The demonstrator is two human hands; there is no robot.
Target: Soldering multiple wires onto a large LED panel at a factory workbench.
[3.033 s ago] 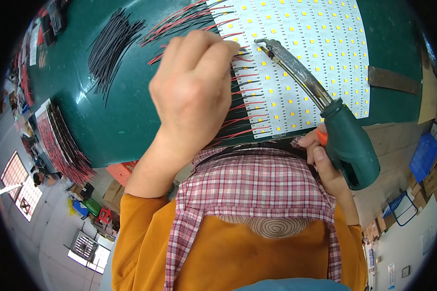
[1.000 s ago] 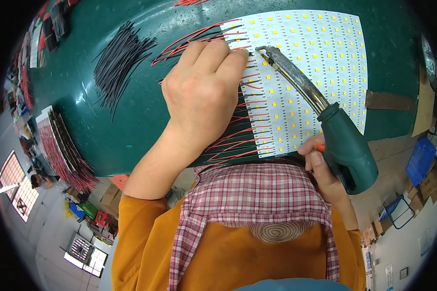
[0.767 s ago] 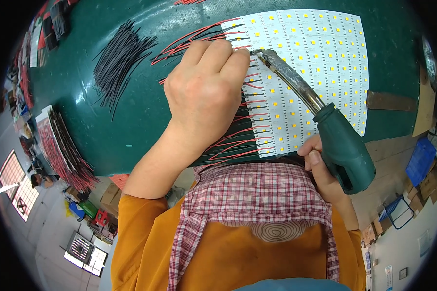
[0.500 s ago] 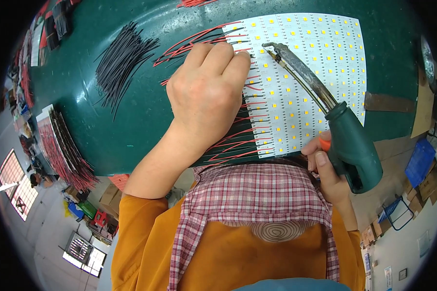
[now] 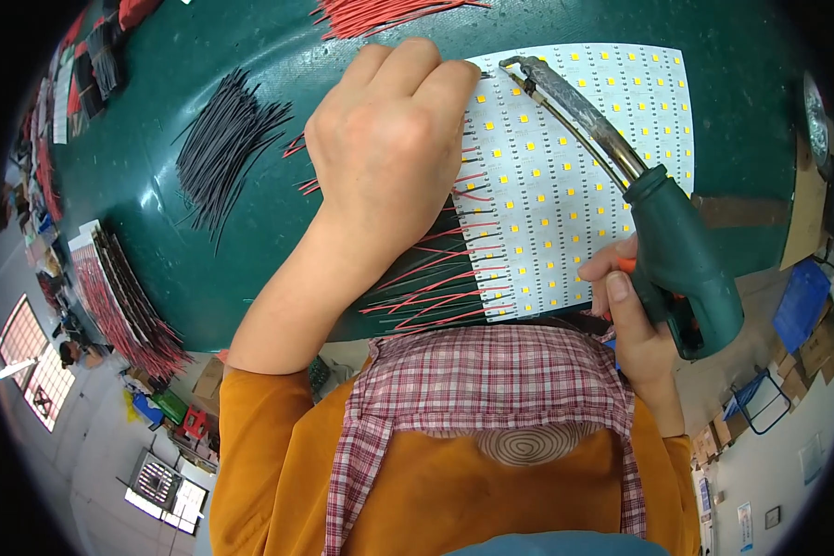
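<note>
A white LED board (image 5: 574,185) with rows of yellow LEDs lies on the green table. Red and black wires (image 5: 435,278) run out from its left edge. My left hand (image 5: 389,139) is closed at the board's far left corner, fingertips pinched together. From them a short dark wire end (image 5: 485,74) shows over the board; the rest is hidden by the hand. My right hand (image 5: 630,296) grips a soldering gun (image 5: 681,250) with a dark green handle and an orange trigger. Its grey tip (image 5: 519,65) hovers over or touches the same corner; I cannot tell which.
A loose pile of black wires (image 5: 222,153) lies left of my left hand. Red wires (image 5: 380,14) lie at the far edge of view. Stacked boards with red and black wires (image 5: 125,301) rest at the table's left. A green mat surface (image 5: 741,111) extends right of the board.
My left hand has moved away from me along the board's left edge to its far corner. The soldering gun's tip has followed toward that corner. The view has shifted slightly.
</note>
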